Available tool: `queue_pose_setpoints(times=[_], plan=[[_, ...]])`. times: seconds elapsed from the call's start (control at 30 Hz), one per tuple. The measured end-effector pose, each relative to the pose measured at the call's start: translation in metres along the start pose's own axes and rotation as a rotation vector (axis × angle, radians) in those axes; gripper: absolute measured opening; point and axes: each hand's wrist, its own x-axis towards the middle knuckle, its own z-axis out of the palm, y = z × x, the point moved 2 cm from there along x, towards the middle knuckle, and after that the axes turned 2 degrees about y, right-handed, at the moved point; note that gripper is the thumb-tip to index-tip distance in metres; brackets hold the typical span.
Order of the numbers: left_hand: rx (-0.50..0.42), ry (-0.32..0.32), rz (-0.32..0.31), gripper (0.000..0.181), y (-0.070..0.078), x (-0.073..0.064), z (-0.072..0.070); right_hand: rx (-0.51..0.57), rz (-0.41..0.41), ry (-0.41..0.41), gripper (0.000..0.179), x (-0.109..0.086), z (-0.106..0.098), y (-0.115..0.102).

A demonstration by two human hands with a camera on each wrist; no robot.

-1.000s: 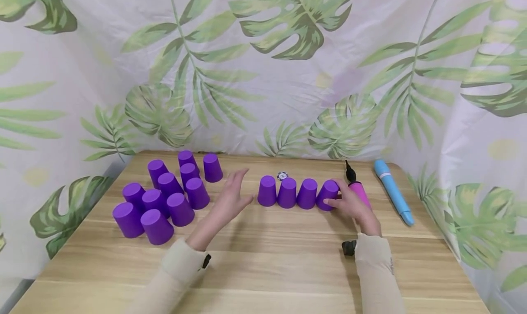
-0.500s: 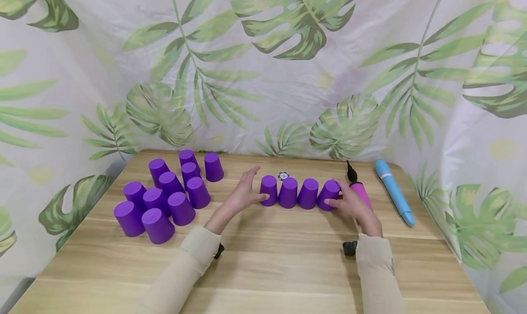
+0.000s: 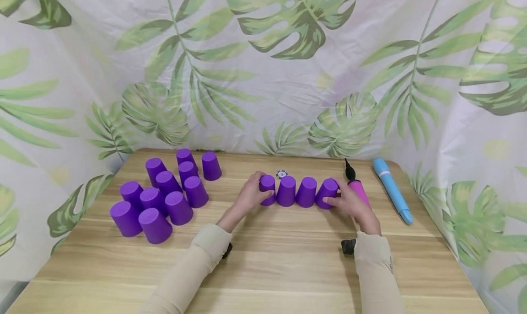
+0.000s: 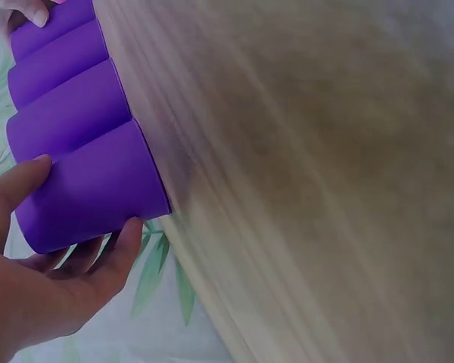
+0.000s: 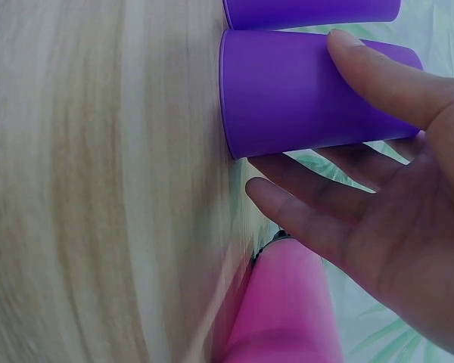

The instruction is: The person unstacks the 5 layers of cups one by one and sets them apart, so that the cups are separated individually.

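Note:
Several purple plastic cups stand upside down in a side-by-side row near the middle of the table. My left hand (image 3: 250, 194) grips the leftmost cup (image 3: 268, 189), thumb on its near side and fingers around its outer side. At the other end, my right hand (image 3: 351, 201) holds the rightmost cup (image 5: 310, 91) the same way, thumb across the front and fingers along the outer wall. Between them stand two untouched cups, the left inner cup (image 3: 286, 191) and the right inner cup (image 3: 306, 192). In the left wrist view the neighbouring cups' rims sit close together.
On the left of the wooden table (image 3: 271, 268) stands a cluster of inverted purple cups (image 3: 168, 183). A poker chip (image 3: 282, 174) lies behind the row. A pink pump (image 3: 359, 193) with a black nozzle and a light blue tube-shaped thing (image 3: 393, 190) lie at the right.
My left hand has moved right, from beside the row onto the leftmost cup, and its fingers have closed around it. The right hand has stayed on the rightmost cup.

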Motion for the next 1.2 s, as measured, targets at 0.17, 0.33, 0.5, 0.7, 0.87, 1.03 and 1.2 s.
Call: queue_pose_setpoints(times=[0.17, 0.33, 0.5, 0.7, 0.87, 1.03, 1.2], plan=[[0.039, 0.045, -0.002, 0.054, 0.005, -0.01, -0.011, 0.0, 0.019, -0.009, 0.059, 0.001, 0.001, 0.0], [0.065, 0.11, 0.058, 0.057, 0.024, -0.035, -0.035, 0.011, -0.001, -0.012, 0.058, 0.0, 0.001, 0.001], [0.071, 0.195, 0.105, 0.055, 0.045, -0.073, -0.073, 0.004, -0.024, -0.017, 0.057, -0.001, 0.002, 0.003], [0.093, 0.408, 0.202, 0.06, 0.057, -0.119, -0.127, -0.011, -0.019, -0.021, 0.058, -0.004, -0.001, 0.004], [0.124, 0.577, 0.192, 0.059, 0.051, -0.154, -0.17, -0.027, -0.022, -0.022, 0.057, -0.004, -0.003, 0.002], [0.162, 0.716, 0.085, 0.062, 0.036, -0.19, -0.203, -0.02, -0.021, -0.031, 0.058, -0.004, -0.001, 0.002], [0.166, 0.822, -0.039, 0.063, 0.012, -0.216, -0.23, -0.008, -0.031, -0.034, 0.058, -0.004, -0.002, 0.006]])
